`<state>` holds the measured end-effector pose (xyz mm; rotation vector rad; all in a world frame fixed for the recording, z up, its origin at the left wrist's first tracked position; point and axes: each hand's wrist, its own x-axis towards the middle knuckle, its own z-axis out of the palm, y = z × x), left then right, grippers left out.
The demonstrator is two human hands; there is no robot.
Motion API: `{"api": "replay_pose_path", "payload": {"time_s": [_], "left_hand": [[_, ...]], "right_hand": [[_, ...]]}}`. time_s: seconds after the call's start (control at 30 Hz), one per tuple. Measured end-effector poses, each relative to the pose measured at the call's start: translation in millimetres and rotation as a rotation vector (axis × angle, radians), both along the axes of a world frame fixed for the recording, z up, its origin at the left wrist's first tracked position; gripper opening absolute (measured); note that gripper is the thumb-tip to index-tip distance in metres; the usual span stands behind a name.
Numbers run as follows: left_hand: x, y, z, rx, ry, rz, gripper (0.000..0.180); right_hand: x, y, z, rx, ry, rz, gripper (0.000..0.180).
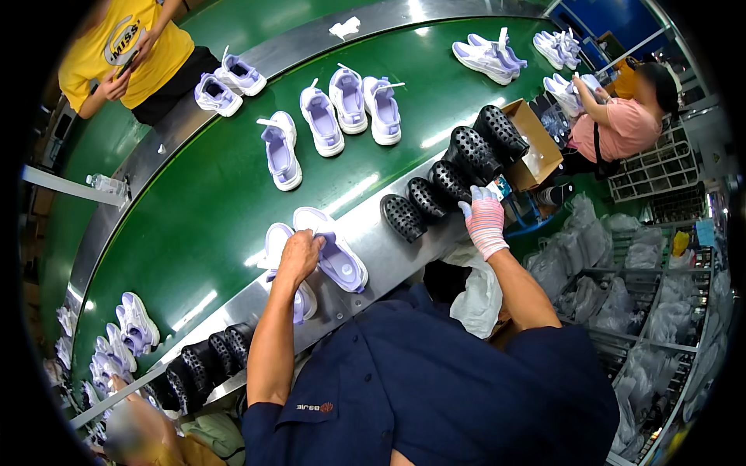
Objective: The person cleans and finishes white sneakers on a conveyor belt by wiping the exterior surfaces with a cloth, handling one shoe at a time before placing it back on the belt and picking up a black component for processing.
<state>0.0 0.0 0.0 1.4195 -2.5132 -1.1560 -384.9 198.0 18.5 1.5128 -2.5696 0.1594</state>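
Note:
My bare left hand (pixel 299 255) is closed on the upper edge of a white and lavender sneaker (pixel 342 260) at the near edge of the green belt. A second sneaker (pixel 277 242) lies partly hidden behind that hand and forearm. My right hand (pixel 486 223) wears a pink-and-white striped glove. Its fingers are stretched out with the thumb apart, beside the nearest end of a row of black perforated shoe forms (pixel 449 180); whether the fingertips touch one I cannot tell.
More sneakers (pixel 321 120) stand in groups on the green belt (pixel 217 186). Other black forms (pixel 208 361) line the metal edge at lower left. An open cardboard box (pixel 536 147) stands beyond my right hand. Co-workers are at far left, lower left and right; racks of bagged items (pixel 622 295) stand at right.

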Motion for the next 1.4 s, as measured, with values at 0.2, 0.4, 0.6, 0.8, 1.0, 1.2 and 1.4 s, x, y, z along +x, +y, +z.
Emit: {"api": "replay_pose_path", "payload": {"time_s": [0.2, 0.4, 0.6, 0.8, 1.0, 1.2, 1.4], "left_hand": [[-1, 1, -2, -0.06, 0.025, -0.017, 0.034], [-4, -2, 4, 0.0, 0.003, -0.013, 0.035], [-12, 32, 64, -0.572, 0.135, -0.012, 0.053], [-70, 67, 90, 0.71, 0.799, 0.159, 0.028], [-73, 89, 65, 1.041, 0.961, 0.268, 0.015], [-55, 89, 53, 0.943, 0.831, 0.349, 0.013], [-33, 103, 50, 1.052, 0.794, 0.286, 0.013]], "right_hand": [[29, 12, 50, -0.292, -0.123, 0.151, 0.044], [41, 10, 57, -0.385, -0.448, 0.017, 0.04], [58, 14, 67, -0.463, -0.859, -0.125, 0.038], [134, 11, 90, -0.467, -1.299, -0.062, 0.037], [140, 28, 89, -0.397, -1.333, -0.159, 0.036], [73, 34, 77, -0.439, -0.503, -0.092, 0.041], [6, 3, 11, -0.038, 0.022, -0.059, 0.05]]}}
